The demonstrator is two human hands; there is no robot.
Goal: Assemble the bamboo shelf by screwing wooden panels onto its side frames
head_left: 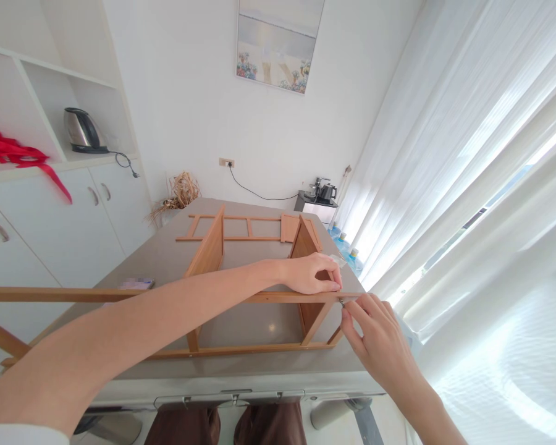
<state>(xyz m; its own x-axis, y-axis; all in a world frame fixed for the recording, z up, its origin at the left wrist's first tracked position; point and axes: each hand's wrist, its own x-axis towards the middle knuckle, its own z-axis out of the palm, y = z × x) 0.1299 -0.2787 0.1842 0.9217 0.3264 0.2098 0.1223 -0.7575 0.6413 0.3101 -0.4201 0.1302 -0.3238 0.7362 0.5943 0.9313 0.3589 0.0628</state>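
A light-brown wooden frame (269, 297) with upright shelf boards stands on its long side on the grey table. My left arm reaches across it. My left hand (312, 275) rests on the top rail near its right end, fingertips pinched together at the rail's upper edge; whatever is between them cannot be made out. Just below and right of it, my right hand (375, 327) is closed at the rail's end. Its thumb and fingers pinch a small metal piece (341, 303) against the rail's side, too small to name exactly.
Behind the frame, a ladder-like wooden panel (248, 227) lies flat on the grey table (254, 262). A phone-like item (136, 283) is at the left. Water bottles (353, 254) stand beyond the right edge, near white curtains (426, 154). A kettle (84, 131) sits on a shelf.
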